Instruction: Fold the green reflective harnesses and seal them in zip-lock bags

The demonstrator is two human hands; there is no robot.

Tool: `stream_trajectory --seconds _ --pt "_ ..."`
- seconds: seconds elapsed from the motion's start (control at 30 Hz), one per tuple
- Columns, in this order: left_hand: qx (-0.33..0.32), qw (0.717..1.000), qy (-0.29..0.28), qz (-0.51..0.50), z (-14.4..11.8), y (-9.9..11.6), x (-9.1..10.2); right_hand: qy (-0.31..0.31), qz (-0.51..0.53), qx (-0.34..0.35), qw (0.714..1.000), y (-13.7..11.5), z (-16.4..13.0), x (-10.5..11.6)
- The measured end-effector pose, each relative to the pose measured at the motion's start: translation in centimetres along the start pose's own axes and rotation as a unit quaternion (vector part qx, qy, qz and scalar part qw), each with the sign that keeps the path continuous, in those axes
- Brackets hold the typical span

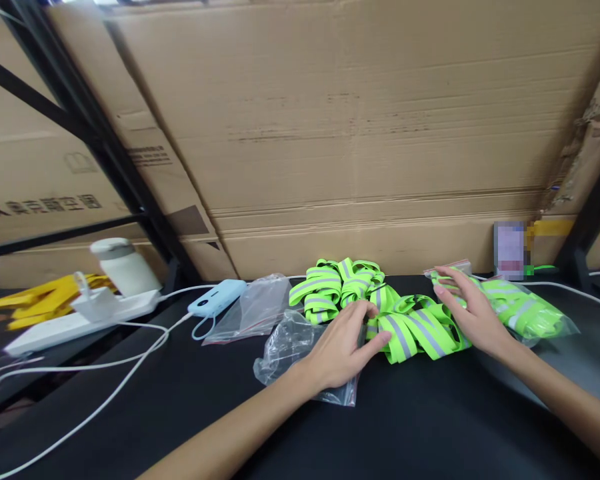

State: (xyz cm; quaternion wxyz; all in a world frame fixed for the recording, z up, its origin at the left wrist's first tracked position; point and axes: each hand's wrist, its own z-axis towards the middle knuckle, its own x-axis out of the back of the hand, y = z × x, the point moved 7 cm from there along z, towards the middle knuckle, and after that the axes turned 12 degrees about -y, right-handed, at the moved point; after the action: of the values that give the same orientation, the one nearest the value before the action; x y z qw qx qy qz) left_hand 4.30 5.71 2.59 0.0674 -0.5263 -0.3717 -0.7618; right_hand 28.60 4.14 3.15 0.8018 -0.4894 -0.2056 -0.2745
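A heap of neon-green reflective bands [350, 288] with grey stripes lies on the black table [410, 427]. My left hand [344, 348] rests on a crumpled clear plastic bag [286, 347], its fingertips touching the nearest green band [409, 333]. My right hand [469, 308] lies flat, fingers spread, over the bands at the edge of a filled clear bag of green bands [525, 309]. Neither hand has closed around anything.
A flat empty clear bag [253, 310] lies left of the heap. A blue power bank [217, 297], a white power strip [75, 320] with a charger and white cables sit at the left. A white cup [123, 265] stands behind. Cardboard boxes [360, 133] wall the back.
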Motion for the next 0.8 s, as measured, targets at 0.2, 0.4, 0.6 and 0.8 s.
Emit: stream_trajectory --seconds 0.2,0.4,0.6,0.8 --pt "0.039 0.998 -0.037 0.025 0.3 -0.6 -1.0 -0.119 -0.110 0.061 0.985 -2.4 -0.5 -1.3" --pt "-0.004 1.000 -0.022 -0.022 0.3 -0.7 -1.2 -0.150 -0.179 0.034 0.972 -1.1 -0.9 -3.2" --pt "-0.040 0.998 -0.004 -0.039 0.3 -0.9 -1.5 -0.077 -0.217 0.078 0.970 -2.1 -0.6 -1.3" --pt "-0.060 0.997 0.037 -0.038 0.1 -0.4 -0.8 -0.108 -0.247 0.173 0.947 -3.6 -1.3 -2.0"
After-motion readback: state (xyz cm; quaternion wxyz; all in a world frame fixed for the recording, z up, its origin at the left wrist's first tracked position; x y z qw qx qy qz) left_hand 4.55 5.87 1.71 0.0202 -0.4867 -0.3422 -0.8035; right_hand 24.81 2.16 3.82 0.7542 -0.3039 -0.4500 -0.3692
